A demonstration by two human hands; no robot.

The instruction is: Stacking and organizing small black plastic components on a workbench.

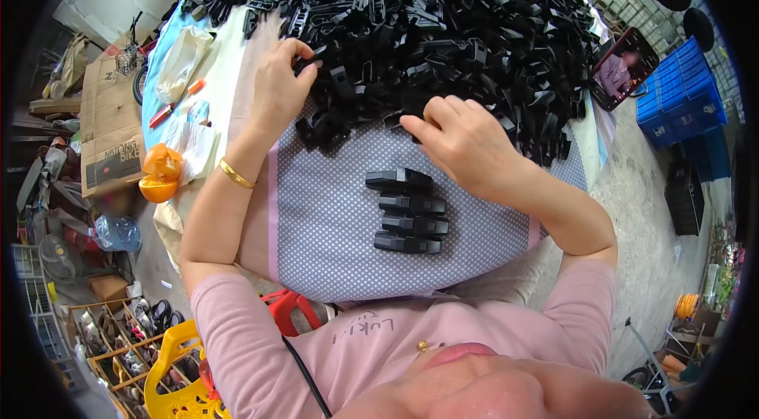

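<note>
A large heap of loose black plastic parts (379, 32) covers the far half of the table. At its near left edge, my left hand (278, 79) is closed, with a small black plastic part (307, 63) between thumb and fingers. My right hand (468, 144) is at the heap's near edge, fingers curled. Its foremost fingertip meets the black parts there; whatever it grips is hidden. Between my forearms, several matching black plastic pieces (411, 225) lie stacked in a short column on the grey dotted cloth (332, 213).
A phone (625, 69) stands at the heap's right edge, near a blue crate (681, 95) on the floor. On the table's left lie a peeled orange (160, 174), a red lighter (161, 115) and a plastic bag (183, 63). A yellow chair (170, 371) stands at lower left.
</note>
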